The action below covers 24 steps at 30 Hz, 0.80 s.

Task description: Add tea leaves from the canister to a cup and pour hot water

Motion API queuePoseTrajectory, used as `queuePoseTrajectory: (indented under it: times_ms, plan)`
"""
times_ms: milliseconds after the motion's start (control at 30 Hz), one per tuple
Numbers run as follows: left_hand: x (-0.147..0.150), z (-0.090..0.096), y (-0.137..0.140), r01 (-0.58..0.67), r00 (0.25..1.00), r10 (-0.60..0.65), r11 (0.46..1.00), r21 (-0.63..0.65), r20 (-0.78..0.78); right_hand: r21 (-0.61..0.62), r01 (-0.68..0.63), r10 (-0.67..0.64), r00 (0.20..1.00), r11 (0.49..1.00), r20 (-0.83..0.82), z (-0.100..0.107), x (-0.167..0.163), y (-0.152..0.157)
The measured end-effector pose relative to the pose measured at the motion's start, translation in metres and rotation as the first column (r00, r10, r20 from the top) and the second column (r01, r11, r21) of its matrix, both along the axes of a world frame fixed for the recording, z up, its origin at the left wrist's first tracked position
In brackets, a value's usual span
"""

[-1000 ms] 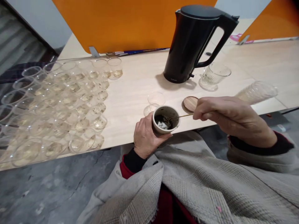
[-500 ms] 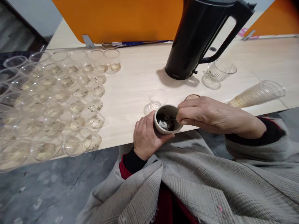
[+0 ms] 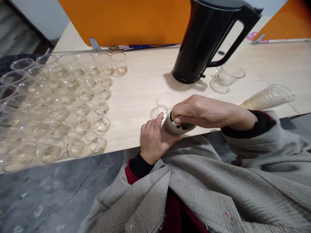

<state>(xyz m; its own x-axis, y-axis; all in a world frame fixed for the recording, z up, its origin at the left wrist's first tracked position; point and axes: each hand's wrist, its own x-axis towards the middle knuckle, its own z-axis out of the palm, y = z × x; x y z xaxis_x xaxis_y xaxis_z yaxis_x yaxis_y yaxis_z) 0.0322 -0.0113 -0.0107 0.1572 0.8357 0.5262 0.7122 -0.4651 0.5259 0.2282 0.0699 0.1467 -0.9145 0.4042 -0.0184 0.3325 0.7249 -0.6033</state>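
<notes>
Black kettle (image 3: 209, 38) on wooden table (image 3: 143, 87); rows of clear cups (image 3: 55, 106) left; ribbed glass cup (image 3: 224, 77) beside kettle.

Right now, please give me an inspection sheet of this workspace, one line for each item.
Surface: pale wooden table, dry where visible.
Job's things: small beige jar with dark contents, tilted, at the table's near edge; a clear cup just behind it.
Clutter: many clear cups with a little pale liquid at left; black kettle; ribbed glass cup; stack of cups lying on its side.
Grippers: left hand grips the jar's side; right hand covers its mouth, fingers closed; what it holds cannot be seen.
Cables: nothing seen.
Surroundings: orange divider behind the table; grey floor below.
</notes>
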Motion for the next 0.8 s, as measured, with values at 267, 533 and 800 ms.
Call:
queuePoseTrajectory:
  times_ms: [267,533,800]
  plan:
    - [0.016,0.004,-0.002,0.022,0.994,-0.025,0.999,0.025,0.104,-0.002,0.024,-0.024,0.994,1.000,-0.107,-0.007,-0.001,-0.005]
    - [0.023,-0.005,-0.006,-0.123,0.989,0.108,0.981,0.147,0.102,0.048,0.072,-0.060,0.974,0.996,-0.217,-0.011,-0.014,-0.021]
    - [0.015,-0.001,-0.012,-0.121,0.989,0.109,0.986,0.114,0.099,0.055,0.237,-0.227,0.964,0.970,-0.135,0.010,0.007,-0.028]
